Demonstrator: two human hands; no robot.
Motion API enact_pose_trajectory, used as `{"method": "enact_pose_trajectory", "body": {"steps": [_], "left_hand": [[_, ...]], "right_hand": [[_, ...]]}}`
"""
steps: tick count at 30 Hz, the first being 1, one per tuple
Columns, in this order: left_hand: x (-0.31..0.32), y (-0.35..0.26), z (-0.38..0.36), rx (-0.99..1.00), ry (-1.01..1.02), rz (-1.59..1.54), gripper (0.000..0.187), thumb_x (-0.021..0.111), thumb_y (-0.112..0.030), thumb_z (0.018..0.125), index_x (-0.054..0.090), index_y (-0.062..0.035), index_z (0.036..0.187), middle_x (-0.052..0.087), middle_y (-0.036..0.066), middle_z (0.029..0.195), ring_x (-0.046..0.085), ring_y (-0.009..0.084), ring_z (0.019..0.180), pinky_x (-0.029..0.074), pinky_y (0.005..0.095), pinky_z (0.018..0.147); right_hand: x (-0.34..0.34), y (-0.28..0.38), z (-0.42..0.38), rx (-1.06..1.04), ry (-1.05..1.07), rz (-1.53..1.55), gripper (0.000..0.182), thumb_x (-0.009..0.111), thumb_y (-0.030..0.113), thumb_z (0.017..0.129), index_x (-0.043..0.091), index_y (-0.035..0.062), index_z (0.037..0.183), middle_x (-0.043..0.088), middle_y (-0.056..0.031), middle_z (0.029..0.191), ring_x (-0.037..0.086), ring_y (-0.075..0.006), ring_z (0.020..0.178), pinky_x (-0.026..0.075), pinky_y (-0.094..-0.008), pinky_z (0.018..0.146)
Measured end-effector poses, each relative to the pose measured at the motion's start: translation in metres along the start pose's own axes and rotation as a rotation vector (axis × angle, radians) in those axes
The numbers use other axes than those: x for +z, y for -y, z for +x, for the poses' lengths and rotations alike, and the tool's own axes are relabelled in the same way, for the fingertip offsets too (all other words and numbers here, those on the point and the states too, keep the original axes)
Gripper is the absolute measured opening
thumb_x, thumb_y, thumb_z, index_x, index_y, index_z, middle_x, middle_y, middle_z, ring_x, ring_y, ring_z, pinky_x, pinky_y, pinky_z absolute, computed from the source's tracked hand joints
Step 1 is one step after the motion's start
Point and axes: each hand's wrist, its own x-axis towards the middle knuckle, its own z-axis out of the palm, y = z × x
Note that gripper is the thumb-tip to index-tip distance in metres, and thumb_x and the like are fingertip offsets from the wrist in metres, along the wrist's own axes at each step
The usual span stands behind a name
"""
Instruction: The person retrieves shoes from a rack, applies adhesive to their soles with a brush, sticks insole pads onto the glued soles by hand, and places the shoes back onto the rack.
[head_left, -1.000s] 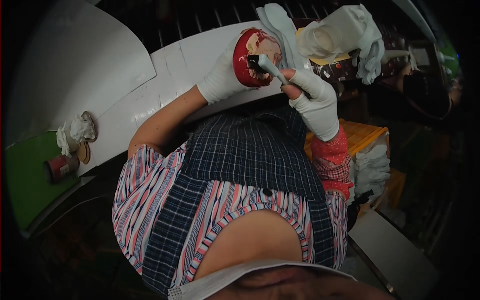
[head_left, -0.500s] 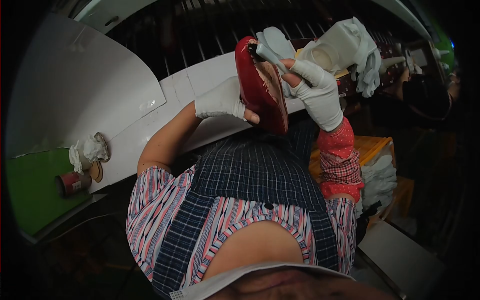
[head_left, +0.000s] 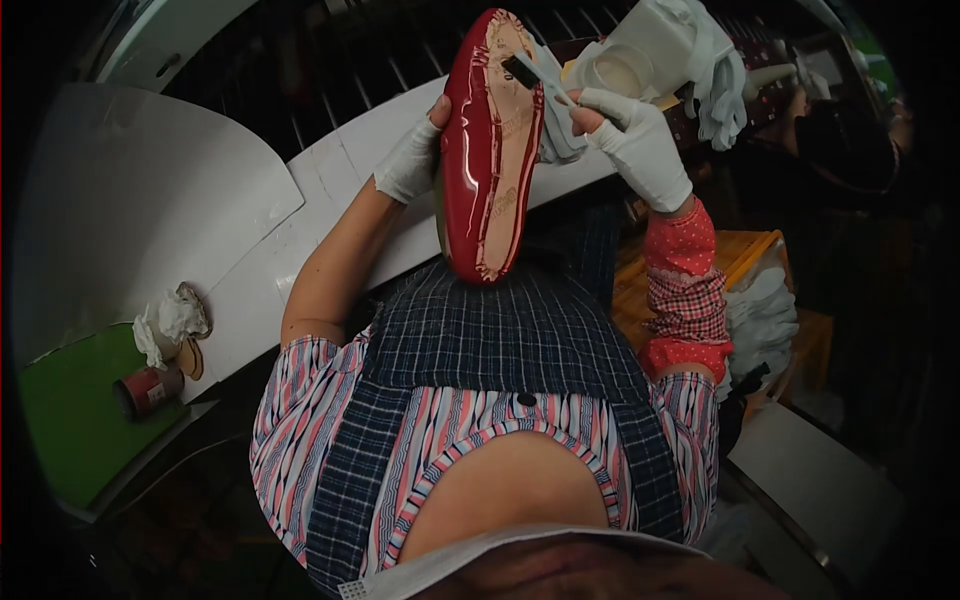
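My left hand, in a white fingerless glove, is closed around the side of a glossy red shoe. The shoe has no outsole; its tan underside with the gathered red edge faces me. Most of my left fingers are hidden behind the shoe. My right hand, also in a white fingerless glove, pinches the pale handle of a small brush. Its dark bristles lie over the upper part of the shoe's underside and appear to touch it.
Behind my right hand stand a whitish container and draped pale gloves. A red can and crumpled white material are at left. Dark slats run behind the white table. An orange crate stands at right; another person is beyond.
The shoe has risen and turned so its underside faces me more fully. My left hand has shifted up and left along it. The brush now lies over the underside.
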Motion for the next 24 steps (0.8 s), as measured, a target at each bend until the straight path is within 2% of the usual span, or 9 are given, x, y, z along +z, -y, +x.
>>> {"method": "enact_pose_trajectory", "body": {"steps": [2,6,10,12,14,17,20,22,24], "left_hand": [[-0.004,0.003,0.005,-0.036,0.044,-0.05,0.083,0.052,-0.07,0.074,0.048,-0.0032,0.123,0.06,0.016,0.109,0.062,0.02,0.099,0.054,0.0324,0.082],[0.015,-0.001,-0.01,-0.012,0.06,-0.086,0.075,0.046,-0.068,0.08,0.051,-0.0049,0.119,0.063,0.011,0.104,0.064,0.0156,0.093,0.056,0.0266,0.077],[0.002,0.005,0.001,-0.01,-0.028,-0.161,0.071,0.044,-0.067,0.082,0.052,-0.0064,0.118,0.063,0.009,0.104,0.065,0.0146,0.091,0.056,0.0262,0.077],[-0.003,0.005,0.003,-0.001,-0.059,-0.143,0.07,0.044,-0.066,0.082,0.052,-0.007,0.118,0.063,0.008,0.105,0.064,0.0144,0.092,0.056,0.0265,0.077],[-0.008,0.006,0.002,0.011,-0.078,-0.114,0.068,0.044,-0.066,0.083,0.052,-0.0076,0.118,0.062,0.008,0.106,0.064,0.0142,0.092,0.055,0.0267,0.078],[-0.012,0.013,0.005,0.0,-0.09,-0.125,0.067,0.044,-0.065,0.083,0.052,-0.0086,0.119,0.063,0.008,0.105,0.063,0.0135,0.095,0.053,0.0273,0.081],[-0.016,0.018,0.01,-0.021,-0.125,-0.13,0.077,0.049,-0.068,0.079,0.046,-0.0068,0.125,0.059,0.012,0.113,0.062,0.02,0.099,0.054,0.0321,0.085],[-0.017,0.017,0.011,-0.02,-0.163,-0.134,0.067,0.044,-0.066,0.083,0.051,-0.011,0.121,0.061,0.007,0.109,0.062,0.0133,0.096,0.051,0.0277,0.085],[-0.009,0.013,0.004,0.014,-0.122,-0.083,0.066,0.044,-0.065,0.083,0.05,-0.0113,0.121,0.061,0.006,0.109,0.062,0.0131,0.097,0.052,0.0273,0.084]], "right_hand": [[-0.001,-0.012,0.011,-0.091,-0.199,-0.092,0.033,0.06,0.024,0.087,0.061,-0.0001,0.111,0.065,-0.0057,0.085,0.059,-0.01,0.074,0.047,-0.0238,0.067],[-0.003,-0.022,0.01,-0.07,-0.238,-0.29,0.03,0.06,0.022,0.087,0.062,0.0033,0.111,0.064,-0.0069,0.082,0.059,-0.0109,0.071,0.047,-0.0245,0.065],[0.01,-0.015,-0.005,0.038,-0.14,-0.315,0.03,0.06,0.019,0.087,0.061,0.0001,0.111,0.064,-0.0053,0.087,0.057,-0.0089,0.078,0.045,-0.0214,0.071],[0.019,-0.015,-0.014,0.138,-0.065,-0.137,0.029,0.061,0.014,0.087,0.061,0.0002,0.112,0.065,-0.0053,0.087,0.057,-0.0092,0.079,0.045,-0.0214,0.07],[0.028,-0.016,-0.023,0.057,-0.068,-0.203,0.028,0.06,0.011,0.087,0.061,0.0004,0.113,0.063,-0.0044,0.084,0.056,-0.0084,0.077,0.044,-0.021,0.068],[0.034,-0.005,-0.04,0.253,0.0,-0.086,0.028,0.059,0.013,0.088,0.06,0.0006,0.114,0.061,-0.0024,0.078,0.054,-0.0071,0.073,0.043,-0.0203,0.066],[0.038,-0.007,-0.049,0.286,0.02,-0.017,0.029,0.058,0.015,0.089,0.06,0.0011,0.115,0.058,-0.0008,0.074,0.051,-0.0061,0.069,0.042,-0.0201,0.063],[0.037,-0.011,-0.053,0.348,0.093,0.103,0.029,0.057,0.018,0.09,0.061,0.0008,0.113,0.057,-0.0002,0.073,0.05,-0.0061,0.067,0.041,-0.0197,0.062],[0.03,0.001,-0.065,0.285,0.108,0.082,0.029,0.056,0.019,0.091,0.061,0.0011,0.112,0.057,0.0001,0.073,0.05,-0.0062,0.067,0.041,-0.0195,0.061]]}}
